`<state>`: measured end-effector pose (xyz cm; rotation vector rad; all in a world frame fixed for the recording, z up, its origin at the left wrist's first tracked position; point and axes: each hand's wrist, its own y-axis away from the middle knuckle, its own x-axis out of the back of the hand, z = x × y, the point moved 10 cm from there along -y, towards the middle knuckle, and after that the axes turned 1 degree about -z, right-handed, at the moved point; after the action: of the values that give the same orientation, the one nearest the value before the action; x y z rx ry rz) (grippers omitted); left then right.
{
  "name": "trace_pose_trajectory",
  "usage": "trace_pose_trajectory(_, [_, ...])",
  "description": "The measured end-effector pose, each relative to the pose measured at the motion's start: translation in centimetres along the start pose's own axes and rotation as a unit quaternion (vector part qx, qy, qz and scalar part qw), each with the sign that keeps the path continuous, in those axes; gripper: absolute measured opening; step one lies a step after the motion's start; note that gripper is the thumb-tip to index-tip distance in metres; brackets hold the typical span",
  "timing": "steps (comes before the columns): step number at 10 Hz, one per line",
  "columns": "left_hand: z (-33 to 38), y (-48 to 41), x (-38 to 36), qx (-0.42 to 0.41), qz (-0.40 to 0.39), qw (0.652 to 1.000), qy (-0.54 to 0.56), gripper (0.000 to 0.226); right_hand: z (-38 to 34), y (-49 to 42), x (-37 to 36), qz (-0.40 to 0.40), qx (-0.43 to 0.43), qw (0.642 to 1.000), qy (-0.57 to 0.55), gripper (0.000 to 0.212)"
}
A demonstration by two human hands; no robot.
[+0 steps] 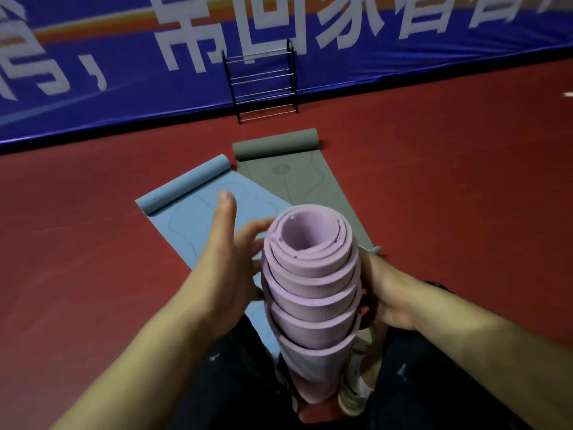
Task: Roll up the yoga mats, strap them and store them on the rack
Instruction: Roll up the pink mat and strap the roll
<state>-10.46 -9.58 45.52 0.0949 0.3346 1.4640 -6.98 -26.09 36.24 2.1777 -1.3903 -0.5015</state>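
Step, seemingly: tidying the purple mat [311,293] roll (coils telescoped) | left hand [224,259] open, fingers touching its left | right hand [389,294] clasping its right | next, likely: square ends, then strap

Saw a dull red floor [434,181] running from the near edge out to the far side. Found a long blue banner [124,97] stretched across that side, ending in a dark strip just above the floor. Made out large white characters [183,35] on it, cropped by the top edge. Noted an orange-yellow streak [93,29] across its upper left. Spotted a small white scrap [569,94] at the far right edge. Glimpsed dark trousers [235,383] and a white shoe [353,389] at the bottom.
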Motion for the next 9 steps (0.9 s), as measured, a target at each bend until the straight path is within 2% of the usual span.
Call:
trace_pose_trajectory(1, [4.4, 0.2, -0.6, 0.038, 0.062, 0.993, -0.091, 0.089, 0.1, -0.2, -0.7, -0.013, -0.038, 0.999, 0.02, 0.059])
trace_pose_trajectory(2, [6.7, 0.2, -2.1, -0.008, 0.107, 0.943, -0.314, 0.068, 0.7, -0.4, -1.7, -0.046, -0.072, 0.996, 0.027, 0.07])
trace_pose_trajectory(3, [7.1, 0.3, -3.1, -0.074, 0.17, 0.852, -0.49, 0.052, 0.2, -0.7, -2.7, -0.065, -0.046, 0.995, 0.063, 0.059])
trace_pose_trajectory(4, [3.6, -0.8, -3.3, -0.088, 0.177, 0.814, -0.547, 0.049, 0.2, -1.3, -3.0, -0.051, -0.041, 0.995, 0.07, 0.062])
trace_pose_trajectory(5, [0.6, -2.0, -3.3, -0.071, 0.189, 0.795, -0.573, 0.045, -0.2, -1.5, -2.8, -0.041, -0.034, 0.996, 0.075, 0.059])
trace_pose_trajectory(6, [-0.2, -3.7, -3.9, -0.064, 0.187, 0.785, -0.588, 0.044, -0.2, -1.9, -1.7, -0.01, -0.03, 0.998, 0.052, 0.057])
trace_pose_trajectory(7, [-0.3, -4.7, -4.4, -0.053, 0.166, 0.796, -0.58, 0.046, -0.1, -2.5, -1.2, -0.024, -0.043, 0.998, 0.035, 0.062])
trace_pose_trajectory(8, [-0.1, -5.9, -3.7, -0.009, 0.132, 0.843, -0.522, 0.046, -1.0, -2.0, -2.1, -0.052, -0.048, 0.998, 0.002, 0.071])
trace_pose_trajectory(9, [0.2, -6.6, -2.2, 0.05, 0.131, 0.866, -0.479, 0.039, -1.9, -2.1, -2.4, -0.059, -0.044, 0.997, -0.035, 0.07])
